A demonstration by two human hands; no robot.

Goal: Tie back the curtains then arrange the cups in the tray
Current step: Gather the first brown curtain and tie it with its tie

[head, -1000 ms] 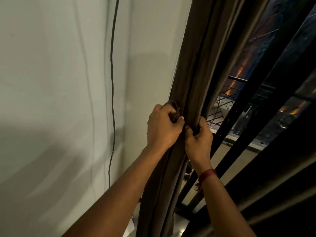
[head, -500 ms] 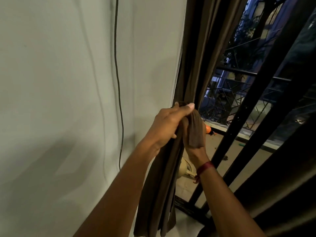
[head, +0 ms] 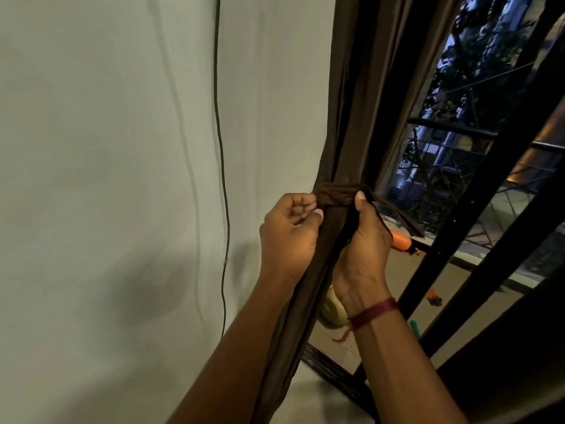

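Hands apart now vs half a second ago: then the left hand [head: 289, 240] was draped over the top of the fabric with its thumb stretched out, and the right hand [head: 362, 252] was mostly hidden behind it. Now both flank the bundle, and a dark brown fabric tie-back band [head: 337, 195] lies flat across the front between them.

Gathered dark brown cloth curtain [head: 356, 117] hangs at the window's left edge, beside the pale plain wall [head: 107, 179]. Its long axis is near vertical, slanting down-left toward the person and passing between the two wrists. Band crosses it roughly at right angles, just above both hands.

Left hand: fingers curled tight, thumb and fingertips pinching the band's left end. Right hand: thumb tip up on the band's right end, other fingers go behind the curtain, hidden. Reads as a grip on band plus bundle; can't tell how far closed. Loose tail of the band trails down-right past the right hand toward the black metal window grille [head: 458, 228].

Judgement: wrap is on, not yet fastened, so the curtain step is partway. Next move likely turns on bringing the two ends together. The loose tail is on the right side, so the right hand is nearer it. Risk: bundle slips if either pinch loosens.

Cups and tray not in view. Thin black cable [head: 220, 148] runs down the wall; red thread wristband [head: 374, 310] on the right wrist.
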